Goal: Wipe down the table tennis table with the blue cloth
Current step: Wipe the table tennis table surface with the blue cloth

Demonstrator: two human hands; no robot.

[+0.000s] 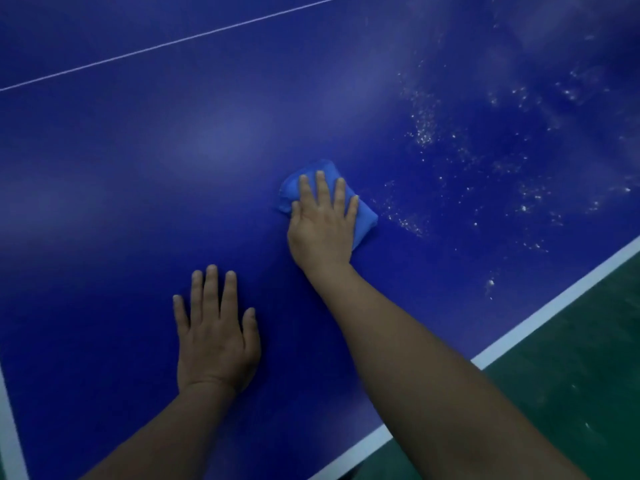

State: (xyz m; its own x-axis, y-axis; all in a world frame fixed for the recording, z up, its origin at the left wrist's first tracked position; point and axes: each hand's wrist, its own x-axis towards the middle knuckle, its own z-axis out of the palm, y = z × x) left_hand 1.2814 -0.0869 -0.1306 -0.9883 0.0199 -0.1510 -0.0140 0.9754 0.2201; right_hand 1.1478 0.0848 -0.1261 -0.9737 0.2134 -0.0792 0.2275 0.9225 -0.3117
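A: Right now my right hand [322,223] presses flat, fingers straight and slightly spread, on the folded blue cloth [363,216], mid-surface; no grip closed around it.

B: And the other?

A: My left hand [214,334] rests open, palm down, on the bare blue surface [121,168] nearer me, bracing, I'd judge.

B: Which step?

A: Wiping, partway, as I read it. White specks [422,129] scatter just beside the cloth and beyond it to the right, toward the white edge line [540,315]. The next move calls for pushing the cloth rightward through them, pressure even.

B: Any writing?

A: None legible: no brand or label, only a thin white line [173,43] across the far surface and green floor [571,375] past the edge.
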